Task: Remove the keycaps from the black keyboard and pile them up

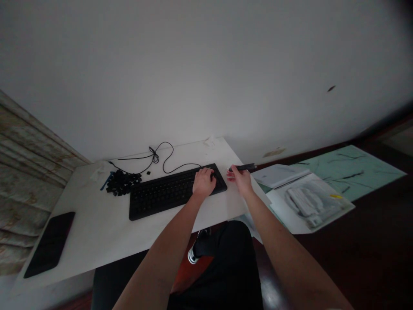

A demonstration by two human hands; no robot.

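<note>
A black keyboard (164, 191) lies at a slant on the white table. My left hand (204, 183) rests palm down over its right part, with the fingers curled on it near the far edge; the fingertips are partly hidden. Just off the keyboard's right end, my right hand (239, 178) is closed around a thin black pen-like tool (247, 166), whose exact kind I cannot make out. By the keyboard's left end lies a heap of loose black keycaps (121, 183), with one single keycap (148, 172) apart from it.
A black cable (167, 157) loops behind the keyboard. A thin blue tool (105, 183) sticks out beside the heap. On the white table (106, 232), a dark flat device (51, 243) lies front left. Right of the table are an open white box (319, 200) and a green marbled board (355, 172).
</note>
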